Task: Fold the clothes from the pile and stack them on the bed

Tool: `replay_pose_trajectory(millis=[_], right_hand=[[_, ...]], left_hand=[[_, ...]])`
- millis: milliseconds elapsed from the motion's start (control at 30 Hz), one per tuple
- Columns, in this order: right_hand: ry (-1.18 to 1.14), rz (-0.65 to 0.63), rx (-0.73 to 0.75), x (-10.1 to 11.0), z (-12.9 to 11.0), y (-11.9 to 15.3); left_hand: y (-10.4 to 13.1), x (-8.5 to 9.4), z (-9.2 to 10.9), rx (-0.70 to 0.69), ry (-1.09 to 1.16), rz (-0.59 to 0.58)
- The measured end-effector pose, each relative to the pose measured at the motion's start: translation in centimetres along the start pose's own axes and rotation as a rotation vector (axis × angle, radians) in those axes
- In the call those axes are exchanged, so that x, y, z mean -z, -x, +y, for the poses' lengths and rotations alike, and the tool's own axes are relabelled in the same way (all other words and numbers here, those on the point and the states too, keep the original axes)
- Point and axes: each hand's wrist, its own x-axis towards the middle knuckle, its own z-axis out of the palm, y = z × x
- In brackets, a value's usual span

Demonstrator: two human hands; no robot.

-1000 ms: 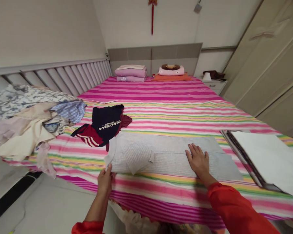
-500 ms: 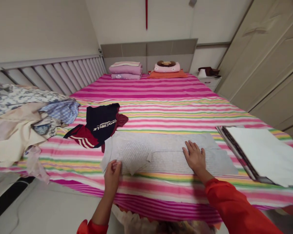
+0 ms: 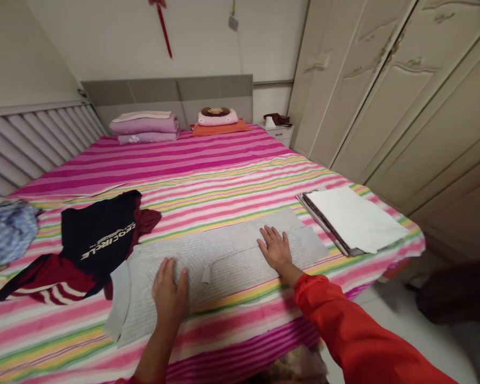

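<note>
A light grey ribbed garment (image 3: 232, 256) lies flat in a long strip across the near part of the bed, its left end folded over. My left hand (image 3: 170, 293) rests on the folded left part, fingers stretched out. Toward the other end, my right hand (image 3: 275, 248) lies flat on the cloth with its fingers spread. Just beyond the strip's left end is a dark navy shirt (image 3: 104, 229) with maroon sleeves and white lettering, loosely spread. To the right stands a low stack of folded clothes (image 3: 354, 218) with a white piece on top.
Striped bedding (image 3: 224, 197) covers the bed. Blue checked clothing (image 3: 10, 229) is heaped at the left edge. Folded purple bedding (image 3: 146, 128) and a pink pillow (image 3: 218, 117) sit by the headboard (image 3: 214, 90). A wardrobe (image 3: 368, 106) stands along the right side, beside a small nightstand (image 3: 279, 134).
The view has turned to the right. My left hand has moved off the garment's near left edge and now lies opened on it. My right hand stays flat on the cloth.
</note>
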Motion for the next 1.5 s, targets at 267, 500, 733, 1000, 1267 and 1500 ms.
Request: replay_pose_trajectory(millis=[267,500,733,1000,1267,1500], right_hand=[[-0.076,-0.092,0.001,0.9,0.4,-0.4],[-0.258,0.161,0.162,0.1,-0.5,4.5],[-0.196,-0.017,0.184,0.8,-2.5,3.9],[-0.194,-0.156,0.146,1.8,-4.9,1.5],[-0.280,-0.135,0.158,1.5,-5.1,0.5],[-0.422,-0.154,0.283,0.5,-4.4,0.8]], left_hand=[[-3.0,-4.5,4.2,-0.146,-0.239,-0.482],[1.2,-3.3,3.8,-0.362,-0.136,-0.328],[1.3,-2.4,3.6,-0.395,-0.248,-0.318],[-0.5,-2.8,6.0,-0.447,-0.269,-0.355],[-0.3,-3.7,5.7,-0.423,-0.363,-0.365],[-2.8,-5.1,8.1,-0.376,-0.374,-0.486]])
